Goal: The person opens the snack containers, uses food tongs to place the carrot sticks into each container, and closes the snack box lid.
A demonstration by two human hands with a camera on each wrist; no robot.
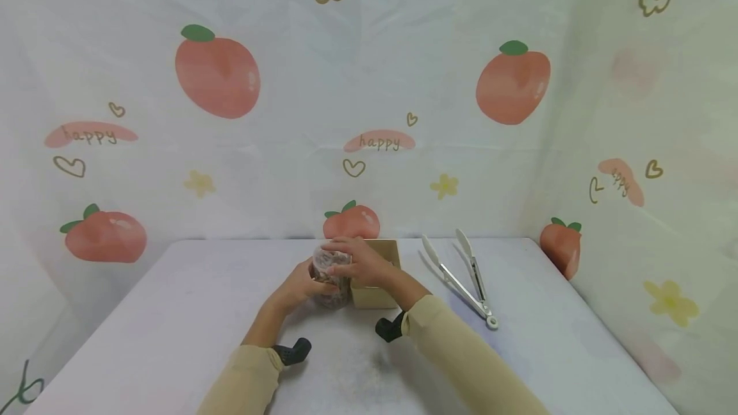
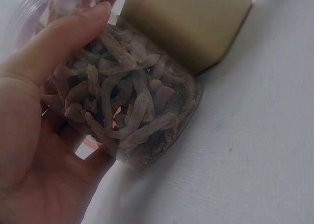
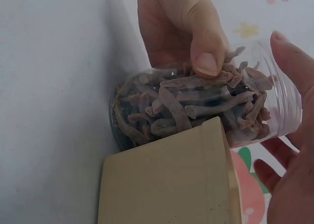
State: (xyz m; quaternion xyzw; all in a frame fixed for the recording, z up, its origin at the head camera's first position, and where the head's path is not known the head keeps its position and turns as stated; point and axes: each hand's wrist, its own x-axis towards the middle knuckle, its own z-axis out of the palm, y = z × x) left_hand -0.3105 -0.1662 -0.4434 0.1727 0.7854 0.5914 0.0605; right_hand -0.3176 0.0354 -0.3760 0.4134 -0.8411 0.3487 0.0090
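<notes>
A clear plastic jar (image 1: pixel 332 296), packed with brownish, wrinkled stick-like pieces (image 2: pixel 140 106), stands on the table. My left hand (image 1: pixel 298 287) grips its side, with the thumb across the front wall in the left wrist view. At the jar's top is my right hand (image 1: pixel 360 262), its fingers spread around the clear rim (image 3: pixel 289 106). In the right wrist view, fingertips show on both sides of that rim. Whether a clear lid sits there, I cannot tell. Close against the jar's right side stands a tan box (image 1: pixel 375 298), open at the top; its inside is mostly hidden.
Metal tongs (image 1: pixel 464 284) with pale tips lie spread on the table (image 1: pixel 173 332), right of the box. A white curtain (image 1: pixel 277 82) printed with fruit and flowers hangs behind the table. Black devices (image 1: pixel 293 351) are strapped at both wrists.
</notes>
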